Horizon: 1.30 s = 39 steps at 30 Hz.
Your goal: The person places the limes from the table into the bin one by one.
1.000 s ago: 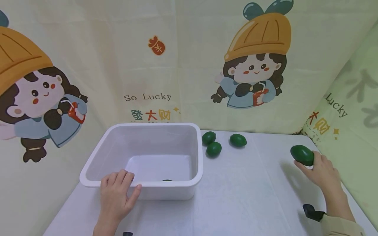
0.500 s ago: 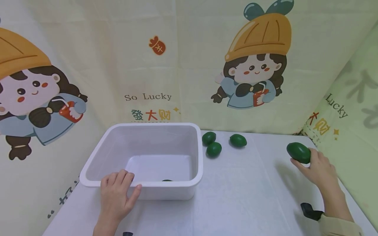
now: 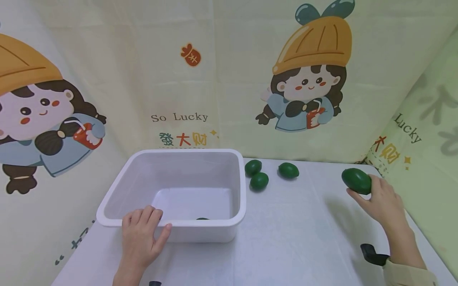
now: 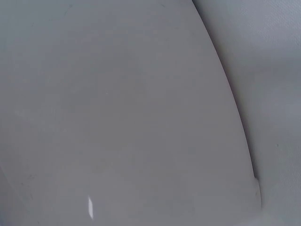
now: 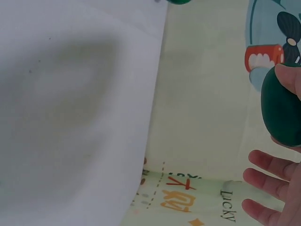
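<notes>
The right hand [image 3: 384, 202] has its grip closed around a dark green oval fruit [image 3: 356, 181], held lifted above the right side of the table [image 3: 304, 238], near the far right corner. In the right wrist view the same fruit [image 5: 281, 113] sits against the thumb side of the hand, with three fingertips [image 5: 263, 181] showing below it. The left hand [image 3: 141, 238] lies on the near rim of the white plastic tub [image 3: 240, 186]; its grip is relaxed, fingers draped over the edge and thumb against the outer wall, clasping nothing. A dark green piece [image 3: 202, 218] peeks just over the near wall inside the tub. Three more green fruits rest on the table just right of the tub: two close together [image 3: 253, 167] [image 3: 259, 181] and one a little farther right [image 3: 288, 170]. A printed cartoon curtain [image 3: 214, 79] hangs behind the table.
</notes>
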### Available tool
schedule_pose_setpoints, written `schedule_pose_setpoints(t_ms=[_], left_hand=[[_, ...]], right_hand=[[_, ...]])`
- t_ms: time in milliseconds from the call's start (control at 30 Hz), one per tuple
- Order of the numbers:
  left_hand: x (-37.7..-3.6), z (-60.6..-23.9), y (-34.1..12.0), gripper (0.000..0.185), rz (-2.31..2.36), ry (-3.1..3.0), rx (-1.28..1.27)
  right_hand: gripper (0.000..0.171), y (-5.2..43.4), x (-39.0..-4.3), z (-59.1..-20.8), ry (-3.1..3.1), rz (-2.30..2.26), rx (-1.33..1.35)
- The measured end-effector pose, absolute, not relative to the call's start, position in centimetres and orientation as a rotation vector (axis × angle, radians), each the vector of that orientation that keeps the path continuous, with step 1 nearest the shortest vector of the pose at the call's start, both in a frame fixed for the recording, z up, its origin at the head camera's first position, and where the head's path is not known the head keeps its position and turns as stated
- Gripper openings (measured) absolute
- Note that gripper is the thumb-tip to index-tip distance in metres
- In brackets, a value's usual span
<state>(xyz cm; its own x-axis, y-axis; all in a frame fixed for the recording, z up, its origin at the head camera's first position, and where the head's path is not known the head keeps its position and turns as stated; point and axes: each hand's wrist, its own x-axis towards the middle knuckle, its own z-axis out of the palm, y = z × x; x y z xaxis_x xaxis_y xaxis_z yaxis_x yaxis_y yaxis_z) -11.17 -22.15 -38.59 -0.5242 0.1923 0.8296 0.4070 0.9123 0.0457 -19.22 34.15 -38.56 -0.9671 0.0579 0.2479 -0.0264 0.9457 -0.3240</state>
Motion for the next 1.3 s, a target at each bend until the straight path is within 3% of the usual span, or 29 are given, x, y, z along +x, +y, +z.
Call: schedule_pose_setpoints(t_ms=[1300], left_hand=[[-11.1,-38.9,-22.0,0.049,-0.282,-2.113,-0.434]], right_hand=[[0.073,29.7,-19.4,-36.0,-2.744,0.482,0.148]])
